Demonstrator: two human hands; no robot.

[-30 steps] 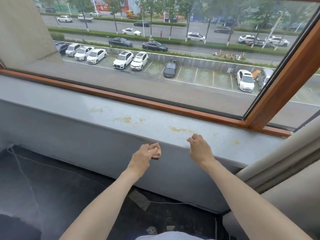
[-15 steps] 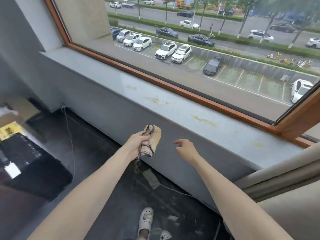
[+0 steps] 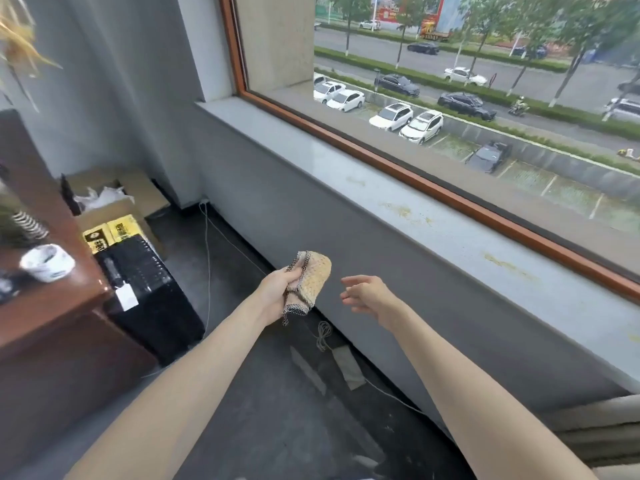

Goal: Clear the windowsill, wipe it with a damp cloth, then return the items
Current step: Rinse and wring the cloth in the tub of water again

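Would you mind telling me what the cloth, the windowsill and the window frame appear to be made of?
The cloth: woven textile, matte tan with a checked black-and-white border; it folds limply. The windowsill: likely polished stone or a painted slab, pale grey with faint sheen and yellowish stains. The window frame: probably varnished wood or wood-look, reddish-brown, satin.

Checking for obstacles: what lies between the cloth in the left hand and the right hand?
In the head view, nothing: the gap between the cloth and the right hand shows only the grey wall behind.
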